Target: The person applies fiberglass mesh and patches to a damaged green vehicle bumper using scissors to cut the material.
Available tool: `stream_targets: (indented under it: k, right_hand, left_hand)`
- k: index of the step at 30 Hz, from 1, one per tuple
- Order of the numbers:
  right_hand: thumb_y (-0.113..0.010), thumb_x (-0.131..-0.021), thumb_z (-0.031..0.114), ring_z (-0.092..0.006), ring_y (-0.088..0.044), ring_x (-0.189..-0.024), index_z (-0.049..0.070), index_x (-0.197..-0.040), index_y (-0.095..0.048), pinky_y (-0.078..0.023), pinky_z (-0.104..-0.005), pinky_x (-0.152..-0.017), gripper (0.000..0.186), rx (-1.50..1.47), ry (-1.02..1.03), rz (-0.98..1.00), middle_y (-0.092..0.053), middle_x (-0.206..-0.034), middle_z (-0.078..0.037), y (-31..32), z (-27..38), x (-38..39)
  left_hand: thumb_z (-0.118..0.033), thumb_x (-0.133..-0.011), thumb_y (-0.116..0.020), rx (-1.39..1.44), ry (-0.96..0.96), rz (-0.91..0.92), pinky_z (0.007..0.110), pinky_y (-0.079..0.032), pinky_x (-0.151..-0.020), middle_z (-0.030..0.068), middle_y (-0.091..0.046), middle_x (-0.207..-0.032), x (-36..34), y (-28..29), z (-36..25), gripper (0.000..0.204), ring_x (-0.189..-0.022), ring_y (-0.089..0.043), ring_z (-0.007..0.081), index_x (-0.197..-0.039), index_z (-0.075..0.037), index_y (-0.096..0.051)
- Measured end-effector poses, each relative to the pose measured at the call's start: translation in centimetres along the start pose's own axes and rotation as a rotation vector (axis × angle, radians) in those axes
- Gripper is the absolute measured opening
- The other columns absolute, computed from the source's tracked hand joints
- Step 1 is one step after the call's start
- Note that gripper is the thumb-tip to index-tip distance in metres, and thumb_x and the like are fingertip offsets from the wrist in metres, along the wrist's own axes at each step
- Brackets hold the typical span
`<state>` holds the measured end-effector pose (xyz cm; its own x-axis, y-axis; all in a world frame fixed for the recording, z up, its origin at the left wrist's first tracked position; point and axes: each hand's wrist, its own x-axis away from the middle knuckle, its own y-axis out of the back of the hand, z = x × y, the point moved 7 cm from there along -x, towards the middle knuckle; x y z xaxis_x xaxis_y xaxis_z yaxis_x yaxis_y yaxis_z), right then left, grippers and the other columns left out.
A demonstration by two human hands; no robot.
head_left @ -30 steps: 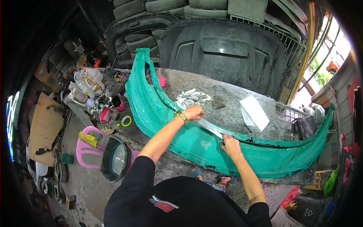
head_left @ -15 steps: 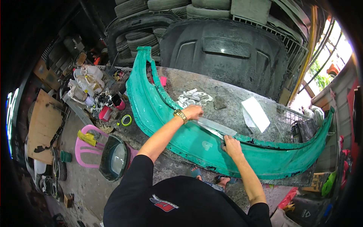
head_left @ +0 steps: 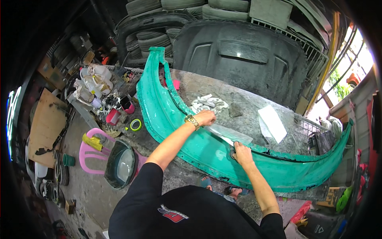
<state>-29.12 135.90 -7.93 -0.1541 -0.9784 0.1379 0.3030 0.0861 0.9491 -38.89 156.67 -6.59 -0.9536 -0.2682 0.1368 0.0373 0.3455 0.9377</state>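
A long, curved, green-painted car bumper (head_left: 191, 143) lies across the work surface in front of me. My left hand (head_left: 205, 118), with a gold watch at its wrist, is closed at the upper end of a narrow pale strip (head_left: 221, 136) along the bumper's upper edge. My right hand (head_left: 242, 153) is closed at the strip's other end. A small dark rounded piece (head_left: 232, 154) shows beside its fingers; its kind is unclear. Just behind the strip, a greyish flat piece (head_left: 234, 135) rests along the edge.
Behind the bumper are a crumpled white cloth (head_left: 209, 103) and white paper (head_left: 273, 124). A dark car hood (head_left: 242, 59) leans at the back. At left stand a pink chair (head_left: 89, 159), a dark water basin (head_left: 119, 165) and a green tape roll (head_left: 135, 124).
The whole view has shifted slightly, with the scene sitting a little further right. Both hands keep their hold at nearly the same spots along the bumper's edge.
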Motion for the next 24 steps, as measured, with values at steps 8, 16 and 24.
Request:
stream_targets:
  k: [8,16,24]
  right_hand:
    - [-0.072,-0.067,0.013,-0.0368,-0.063,-0.082,0.002,-0.096,-0.050,-0.052,-0.0457,-0.070,0.038,0.036,-0.004,-0.006,-0.061,-0.095,-0.018,-0.8,-0.4,-0.7]
    - [-0.071,-0.067,0.015,-0.0370,-0.063,-0.083,0.002,-0.097,-0.051,-0.052,-0.0458,-0.071,0.039,0.027,0.021,0.007,-0.062,-0.095,-0.018,0.0,0.9,-1.2]
    - [-0.069,-0.067,0.011,-0.0363,-0.064,-0.077,0.003,-0.095,-0.050,-0.052,-0.0460,-0.066,0.035,0.061,0.056,-0.049,-0.062,-0.089,-0.017,-0.8,2.4,-2.6]
  left_hand:
    - [-0.012,-0.070,-0.067,0.043,0.027,0.053,0.045,-0.047,-0.075,0.0120,-0.058,-0.085,0.2,0.2,0.0,0.013,-0.088,-0.059,0.0317,-0.081,-0.006,-0.062]
    - [-0.011,-0.070,-0.067,0.039,0.018,0.010,0.044,-0.047,-0.074,0.0117,-0.058,-0.085,0.3,0.5,-0.2,0.013,-0.086,-0.060,0.0320,-0.080,-0.006,-0.062]
    - [-0.011,-0.070,-0.066,0.067,0.041,0.013,0.044,-0.047,-0.075,0.0115,-0.059,-0.085,1.3,1.1,-0.5,0.012,-0.087,-0.059,0.0317,-0.080,-0.006,-0.062]
